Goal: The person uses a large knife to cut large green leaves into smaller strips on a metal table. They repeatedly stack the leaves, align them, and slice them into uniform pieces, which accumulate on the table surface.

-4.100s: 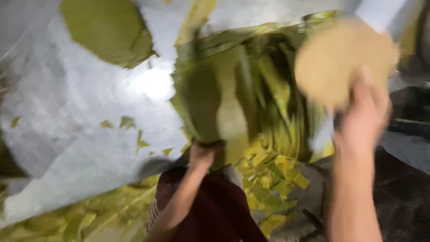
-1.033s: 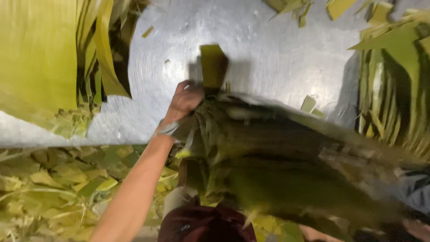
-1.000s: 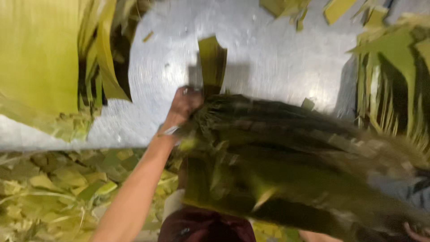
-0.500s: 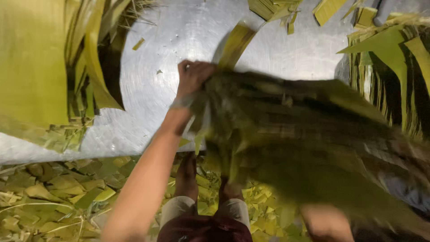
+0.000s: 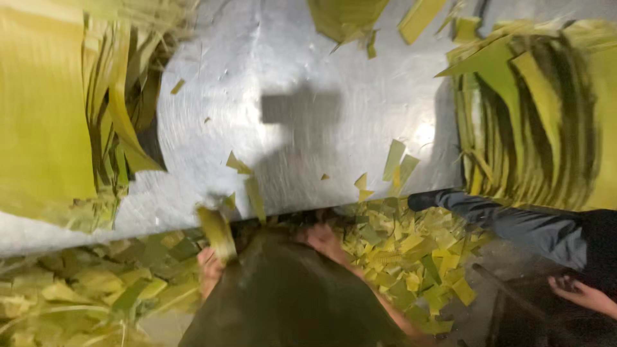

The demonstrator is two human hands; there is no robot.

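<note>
Gripping the dark leaf bundle (image 5: pixel 289 295) at the table (image 5: pixel 308 115) edge, the right hand (image 5: pixel 324 239) has fingers clamped on it. Left-hand finger state cannot be told. Loose scraps (image 5: pixel 411 250) underfoot could likely cause slipping.

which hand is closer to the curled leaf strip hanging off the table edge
Left. The left hand sits just below and beside the curled leaf strip, seemingly touching it. The right hand is off to the strip's right, under the metal table edge, clearly apart.
</note>
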